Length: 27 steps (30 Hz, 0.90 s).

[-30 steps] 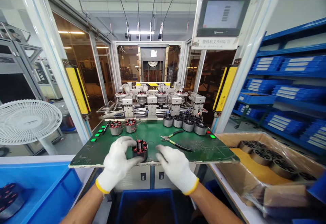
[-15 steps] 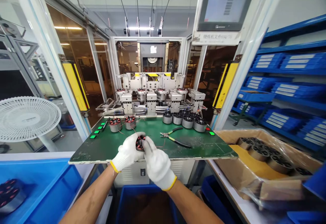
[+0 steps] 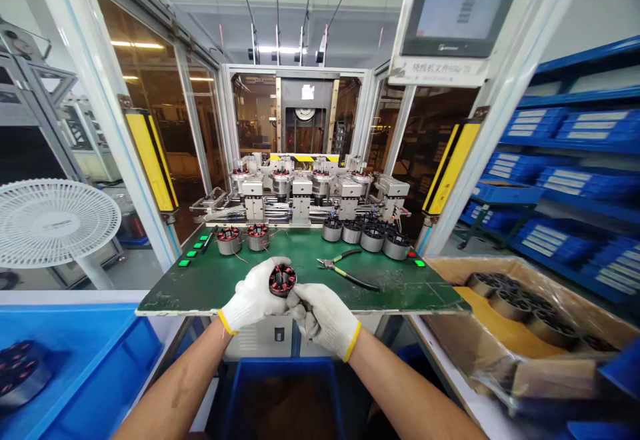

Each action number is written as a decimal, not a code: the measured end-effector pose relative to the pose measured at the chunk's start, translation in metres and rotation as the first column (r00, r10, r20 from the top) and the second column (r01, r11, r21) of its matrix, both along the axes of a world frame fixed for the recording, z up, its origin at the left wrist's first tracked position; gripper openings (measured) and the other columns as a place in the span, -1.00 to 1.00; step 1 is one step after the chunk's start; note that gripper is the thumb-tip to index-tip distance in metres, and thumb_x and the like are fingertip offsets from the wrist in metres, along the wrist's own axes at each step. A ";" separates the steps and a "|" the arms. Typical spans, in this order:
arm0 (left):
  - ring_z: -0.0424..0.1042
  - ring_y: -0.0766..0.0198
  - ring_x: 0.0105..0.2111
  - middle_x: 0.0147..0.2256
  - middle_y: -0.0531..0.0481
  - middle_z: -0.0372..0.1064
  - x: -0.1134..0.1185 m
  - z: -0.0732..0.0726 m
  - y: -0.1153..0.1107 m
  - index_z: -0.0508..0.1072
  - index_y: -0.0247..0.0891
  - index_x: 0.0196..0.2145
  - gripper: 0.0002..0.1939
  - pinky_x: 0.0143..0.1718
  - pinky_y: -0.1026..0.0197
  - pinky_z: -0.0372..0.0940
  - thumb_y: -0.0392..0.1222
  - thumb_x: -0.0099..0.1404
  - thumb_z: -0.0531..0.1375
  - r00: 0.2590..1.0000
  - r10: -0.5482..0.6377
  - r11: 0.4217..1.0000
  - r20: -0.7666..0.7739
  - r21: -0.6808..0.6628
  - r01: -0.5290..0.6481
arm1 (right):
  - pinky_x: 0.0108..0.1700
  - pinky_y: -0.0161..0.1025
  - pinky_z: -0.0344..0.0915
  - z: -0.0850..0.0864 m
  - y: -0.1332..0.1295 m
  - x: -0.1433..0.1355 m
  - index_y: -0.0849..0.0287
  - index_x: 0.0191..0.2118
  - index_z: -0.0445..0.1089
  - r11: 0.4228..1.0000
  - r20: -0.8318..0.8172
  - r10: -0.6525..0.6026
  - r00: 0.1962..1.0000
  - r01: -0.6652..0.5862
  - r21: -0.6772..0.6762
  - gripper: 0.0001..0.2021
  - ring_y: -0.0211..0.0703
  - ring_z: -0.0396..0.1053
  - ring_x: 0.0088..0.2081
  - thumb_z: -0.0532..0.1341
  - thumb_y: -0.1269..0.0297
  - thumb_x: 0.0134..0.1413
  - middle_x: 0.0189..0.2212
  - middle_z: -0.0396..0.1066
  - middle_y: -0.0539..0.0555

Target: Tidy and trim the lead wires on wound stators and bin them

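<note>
A wound motor stator (image 3: 283, 281), with red copper coils in a black core, is tilted face toward me over the front of the green table. My left hand (image 3: 256, 293), in a white glove, is wrapped around its left side. At the stator's lower right edge my gloved right hand (image 3: 323, 317) has its fingers pinched together; whatever is between them is too small to make out. Beyond my right hand lie cutting pliers (image 3: 345, 269) with green-and-black handles. Two more wound stators (image 3: 229, 241) with loose wire ends stand at the table's back left.
Several unwound stators (image 3: 373, 237) stand at the back right of the green table (image 3: 200, 293), before the winding machine (image 3: 303, 190). Blue bins (image 3: 100, 373) sit at left and below. A carton (image 3: 500, 353) of stator cores is at right; a white fan (image 3: 60, 223) at left.
My right hand has moved from the stator's front face down and right to its lower edge. The stator's coil face now shows more fully. The camera view has shifted slightly.
</note>
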<state>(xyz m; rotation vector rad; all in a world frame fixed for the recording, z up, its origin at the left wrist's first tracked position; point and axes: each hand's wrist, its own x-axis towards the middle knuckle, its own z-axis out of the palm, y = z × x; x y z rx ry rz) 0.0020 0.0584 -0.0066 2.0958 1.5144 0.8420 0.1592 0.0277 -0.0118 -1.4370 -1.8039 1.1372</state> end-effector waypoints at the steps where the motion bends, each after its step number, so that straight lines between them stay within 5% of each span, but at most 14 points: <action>1: 0.46 0.10 -0.17 -0.13 0.02 0.44 0.000 0.001 -0.001 0.32 -0.05 0.03 -0.30 -0.19 0.17 0.33 -0.12 -0.15 0.30 1.000 0.005 1.000 0.001 -0.003 -0.005 | -0.58 -0.37 0.08 0.003 0.000 0.004 0.23 -0.32 0.37 0.999 0.039 -0.007 0.999 0.005 0.048 -0.55 -0.32 0.20 -0.62 -0.21 0.18 0.28 -0.50 0.38 0.06; 3: 0.45 0.09 -0.15 -0.11 0.05 0.44 -0.001 0.002 -0.002 0.34 0.00 0.01 -0.31 -0.17 0.16 0.31 -0.11 -0.16 0.30 1.000 0.022 1.000 0.006 0.002 -0.022 | -0.46 -0.34 0.16 0.011 -0.002 0.014 0.22 -0.28 0.38 0.950 0.282 -0.103 0.954 0.010 0.311 -0.63 -0.26 0.29 -0.49 -0.13 0.20 0.27 -0.38 0.41 0.11; 5: 0.45 0.10 -0.15 -0.12 0.07 0.44 -0.001 0.000 -0.001 0.34 0.03 -0.01 -0.31 -0.16 0.16 0.31 -0.12 -0.18 0.31 1.000 0.021 1.000 0.016 0.001 -0.021 | -0.32 -0.27 0.19 0.023 -0.006 0.021 0.20 -0.23 0.37 0.821 0.558 -0.231 0.797 -0.148 0.551 -0.73 -0.16 0.34 -0.33 -0.05 0.26 0.24 -0.29 0.40 0.15; 8: 0.45 0.12 -0.15 -0.12 0.05 0.44 -0.002 -0.003 0.003 0.32 -0.03 0.01 -0.27 -0.15 0.19 0.31 -0.16 -0.21 0.32 0.999 -0.024 1.000 0.038 -0.012 0.025 | -0.25 -0.18 0.18 0.037 -0.009 0.020 0.19 -0.23 0.35 0.689 0.760 -0.206 0.617 -0.460 0.560 -0.78 -0.04 0.34 -0.25 0.01 0.23 0.22 -0.29 0.38 0.18; 10: 0.45 0.11 -0.16 -0.12 0.04 0.44 -0.002 -0.005 0.004 0.33 -0.05 0.00 -0.28 -0.15 0.19 0.31 -0.17 -0.21 0.32 0.999 -0.034 0.999 0.041 -0.019 0.035 | -0.25 -0.18 0.18 0.039 -0.004 0.015 0.21 -0.29 0.35 0.730 0.690 -0.138 0.710 -0.398 0.556 -0.72 -0.03 0.34 -0.26 0.02 0.13 0.22 -0.32 0.39 0.19; 12: 0.46 0.11 -0.18 -0.15 0.04 0.45 -0.002 -0.004 0.004 0.33 -0.04 0.00 -0.31 -0.18 0.18 0.32 -0.17 -0.18 0.30 0.999 -0.011 1.000 0.037 -0.017 0.012 | -0.29 -0.23 0.20 0.034 0.001 0.009 0.22 -0.38 0.34 0.856 0.463 -0.125 0.878 -0.140 0.498 -0.61 -0.10 0.35 -0.33 -0.02 0.03 0.24 -0.40 0.40 0.17; 14: 0.46 0.11 -0.19 -0.16 0.05 0.45 -0.002 -0.002 0.002 0.33 -0.02 -0.01 -0.33 -0.19 0.17 0.32 -0.15 -0.16 0.30 0.999 0.012 1.000 0.038 -0.014 -0.012 | -0.41 -0.30 0.21 0.021 0.001 0.004 0.22 -0.41 0.31 0.949 0.224 -0.148 0.963 0.074 0.307 -0.50 -0.21 0.33 -0.47 -0.16 -0.03 0.28 -0.51 0.38 0.11; 17: 0.45 0.10 -0.17 -0.13 0.04 0.44 -0.003 0.003 -0.001 0.33 -0.05 0.00 -0.31 -0.14 0.16 0.31 -0.18 -0.17 0.30 0.999 -0.018 0.999 0.038 -0.030 0.019 | -0.58 -0.33 0.16 -0.004 -0.016 -0.001 0.22 -0.38 0.31 0.995 0.048 -0.096 0.994 0.094 0.032 -0.36 -0.26 0.26 -0.64 -0.35 -0.07 0.28 -0.58 0.36 0.08; 18: 0.45 0.10 -0.16 -0.11 0.02 0.43 -0.003 0.004 -0.002 0.33 -0.06 0.01 -0.30 -0.12 0.15 0.31 -0.18 -0.17 0.30 0.999 -0.032 0.999 0.037 -0.034 0.033 | -0.57 -0.32 0.19 -0.011 -0.024 -0.002 0.23 -0.35 0.33 0.995 0.038 -0.079 0.996 0.077 0.062 -0.38 -0.26 0.27 -0.64 -0.33 -0.06 0.29 -0.54 0.39 0.10; 20: 0.44 0.08 -0.13 -0.08 0.00 0.42 -0.004 0.005 -0.002 0.32 -0.09 0.02 -0.28 -0.11 0.15 0.31 -0.18 -0.18 0.31 0.997 -0.057 0.998 0.044 -0.036 0.058 | -0.43 -0.28 0.27 -0.021 -0.036 -0.003 0.22 -0.20 0.38 0.931 0.169 -0.093 0.981 0.025 0.364 -0.50 -0.20 0.37 -0.49 -0.20 0.02 0.30 -0.33 0.46 0.18; 23: 0.45 0.10 -0.15 -0.11 0.00 0.43 -0.004 0.005 -0.002 0.31 -0.10 0.02 -0.29 -0.13 0.17 0.33 -0.15 -0.16 0.31 0.996 -0.065 0.997 0.066 -0.045 0.069 | -0.26 -0.20 0.26 -0.024 -0.038 -0.003 0.18 0.08 0.29 0.672 0.439 -0.383 0.813 -0.081 0.736 -0.64 -0.08 0.39 -0.27 -0.06 0.28 0.26 -0.04 0.38 0.26; 25: 0.46 0.12 -0.19 -0.14 0.02 0.44 -0.005 0.004 -0.001 0.30 -0.08 0.02 -0.31 -0.14 0.18 0.33 -0.15 -0.14 0.31 0.995 -0.068 0.996 0.068 -0.052 0.072 | -0.30 -0.20 0.22 -0.021 -0.032 -0.003 0.19 0.04 0.33 0.663 0.525 -0.515 0.678 -0.072 0.745 -0.65 -0.06 0.37 -0.29 -0.06 0.40 0.23 -0.16 0.41 0.26; 27: 0.46 0.13 -0.19 -0.14 0.04 0.44 -0.008 0.005 0.000 0.31 -0.06 0.02 -0.31 -0.16 0.19 0.34 -0.16 -0.14 0.31 0.993 -0.101 0.993 0.062 -0.057 0.104 | -0.32 -0.24 0.19 -0.018 -0.027 -0.005 0.19 -0.12 0.40 0.719 0.508 -0.498 0.703 0.006 0.695 -0.72 -0.10 0.34 -0.33 -0.03 0.38 0.23 -0.33 0.40 0.20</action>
